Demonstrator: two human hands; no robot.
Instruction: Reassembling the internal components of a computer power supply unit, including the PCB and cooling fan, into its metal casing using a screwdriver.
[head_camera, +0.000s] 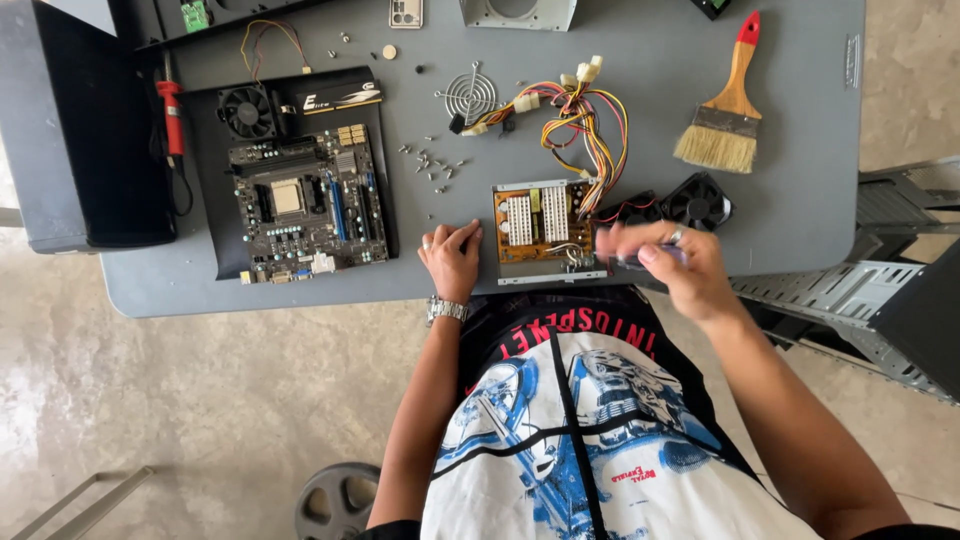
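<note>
An open power supply board (540, 228) with white heat sinks lies at the table's near edge, its bundle of coloured wires (580, 125) running toward the far side. My left hand (451, 259) rests on the table just left of the board, fingers curled, holding nothing. My right hand (668, 264) hovers at the board's right corner, blurred, closed on a small dark tool whose tip points left toward the board. A black fan (697, 201) sits right behind that hand.
A motherboard (305, 200) lies on a black mat at the left, with a red-handled tool (172, 115) beside it. Loose screws (432, 165), a round fan grille (469, 95) and a paint brush (726, 105) lie farther back. A metal computer case (880, 300) stands at the right.
</note>
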